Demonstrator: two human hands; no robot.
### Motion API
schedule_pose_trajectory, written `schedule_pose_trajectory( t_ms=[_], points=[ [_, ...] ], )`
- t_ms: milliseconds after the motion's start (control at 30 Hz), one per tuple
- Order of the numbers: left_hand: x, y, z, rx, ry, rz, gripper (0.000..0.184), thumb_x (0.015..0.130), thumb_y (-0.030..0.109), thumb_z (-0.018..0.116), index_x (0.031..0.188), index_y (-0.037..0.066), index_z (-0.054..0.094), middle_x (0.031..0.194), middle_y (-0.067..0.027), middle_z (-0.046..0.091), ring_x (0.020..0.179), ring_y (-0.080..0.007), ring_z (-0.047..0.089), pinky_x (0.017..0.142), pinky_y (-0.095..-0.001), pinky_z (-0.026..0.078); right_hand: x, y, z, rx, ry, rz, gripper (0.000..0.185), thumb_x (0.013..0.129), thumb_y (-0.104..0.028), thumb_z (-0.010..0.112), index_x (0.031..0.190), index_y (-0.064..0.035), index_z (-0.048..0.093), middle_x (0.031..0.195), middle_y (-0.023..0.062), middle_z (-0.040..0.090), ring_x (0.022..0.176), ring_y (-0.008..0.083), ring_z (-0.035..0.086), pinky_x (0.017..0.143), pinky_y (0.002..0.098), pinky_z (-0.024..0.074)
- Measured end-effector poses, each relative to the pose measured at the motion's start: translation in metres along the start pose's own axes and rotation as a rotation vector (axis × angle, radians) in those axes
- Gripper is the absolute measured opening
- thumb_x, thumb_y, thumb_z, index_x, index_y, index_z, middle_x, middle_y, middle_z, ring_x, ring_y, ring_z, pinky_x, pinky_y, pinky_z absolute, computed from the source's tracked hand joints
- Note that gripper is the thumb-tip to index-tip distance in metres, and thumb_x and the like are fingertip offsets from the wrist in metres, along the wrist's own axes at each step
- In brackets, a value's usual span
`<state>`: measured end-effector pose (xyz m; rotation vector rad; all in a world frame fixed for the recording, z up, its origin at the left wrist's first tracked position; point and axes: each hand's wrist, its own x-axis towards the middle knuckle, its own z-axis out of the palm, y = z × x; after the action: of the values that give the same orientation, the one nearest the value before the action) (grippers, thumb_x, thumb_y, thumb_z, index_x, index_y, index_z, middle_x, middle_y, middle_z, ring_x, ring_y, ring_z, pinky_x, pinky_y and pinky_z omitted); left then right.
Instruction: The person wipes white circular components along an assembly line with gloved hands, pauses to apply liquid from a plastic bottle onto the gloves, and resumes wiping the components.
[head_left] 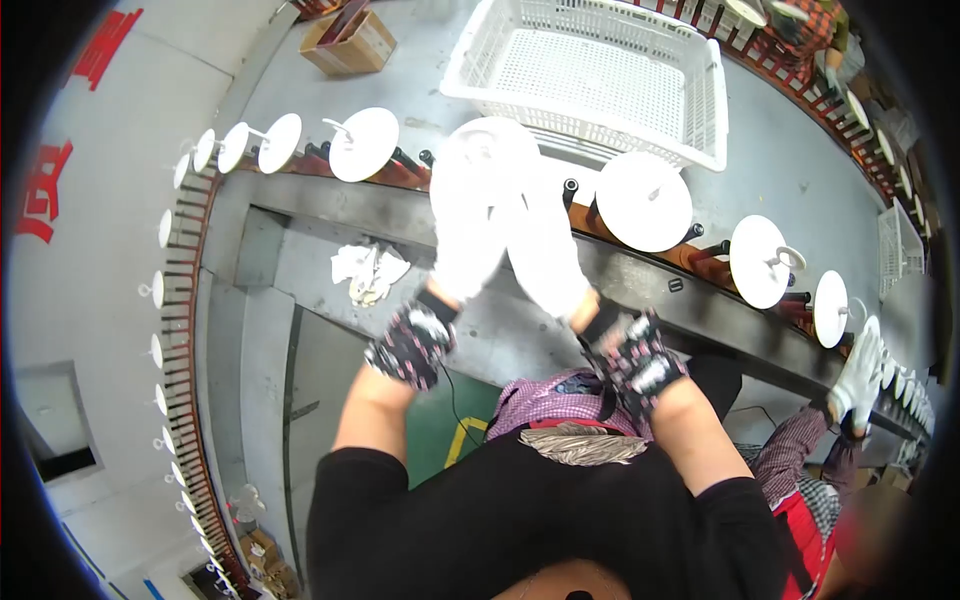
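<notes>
Both my hands wear white gloves with dark patterned cuffs and reach forward side by side to a white disc [487, 135] over the rack line. My left hand [468, 225] lies over the disc's left and lower part; glare hides its fingers. My right hand [540, 250] is close beside it, its fingertips near the disc's lower right edge, also washed out. Another white disc [363, 145] with a small hook stands to the left. To the right, a white disc [640, 205] leans on the dark pegs.
A white plastic basket [590, 75] and a cardboard box [350, 45] are beyond the rack. Crumpled white gloves [368, 272] lie on the lower ledge. More discs line the curved conveyor [190, 300]. A co-worker's gloved hands [858, 380] are at the right; another person [800, 35] is at top right.
</notes>
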<state>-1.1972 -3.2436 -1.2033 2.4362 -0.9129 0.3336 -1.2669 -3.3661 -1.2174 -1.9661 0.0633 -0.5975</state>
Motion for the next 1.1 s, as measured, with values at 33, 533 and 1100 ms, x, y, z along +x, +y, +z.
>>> schedule_pose_trajectory(
  t_ms=[33, 533, 1100],
  points=[
    [-0.021, 0.013, 0.006, -0.118, -0.009, -0.054, 0.068, 0.103, 0.022, 0.064, 0.162, -0.002, 0.04, 0.162, -0.029, 0.045, 0.156, -0.0464, 0.034, 0.132, -0.0577, 0.019, -0.026, 0.003, -0.008, -0.164, -0.074, -0.063, 0.044, 0.097, -0.015, 0.059, 0.139, -0.006, 0.067, 0.151, 0.0224, 0.058, 0.148, 0.0442, 0.048, 0.124, 0.0608, 0.0339],
    [0.101, 0.025, 0.068, -0.595, -0.23, -0.125, 0.043, 0.102, 0.022, 0.073, 0.138, -0.001, 0.067, 0.129, -0.018, 0.074, 0.12, -0.0244, 0.07, 0.107, -0.0364, 0.054, 0.087, 0.068, -0.072, -0.352, 0.006, -0.095, 0.017, 0.087, -0.022, 0.064, 0.095, -0.0104, 0.074, 0.096, 0.0144, 0.075, 0.095, 0.0349, 0.071, 0.093, 0.0479, 0.054],
    [0.116, 0.076, 0.113, -0.633, -0.403, 0.085, 0.048, 0.096, 0.018, 0.077, 0.136, -0.004, 0.063, 0.129, -0.0196, 0.072, 0.117, -0.0275, 0.071, 0.102, -0.0386, 0.055, 0.053, 0.076, -0.133, -0.424, 0.069, 0.119, 0.036, 0.091, -0.03, 0.065, 0.122, -0.013, 0.074, 0.13, 0.0126, 0.071, 0.124, 0.0338, 0.063, 0.115, 0.0527, 0.0388]
  ],
)
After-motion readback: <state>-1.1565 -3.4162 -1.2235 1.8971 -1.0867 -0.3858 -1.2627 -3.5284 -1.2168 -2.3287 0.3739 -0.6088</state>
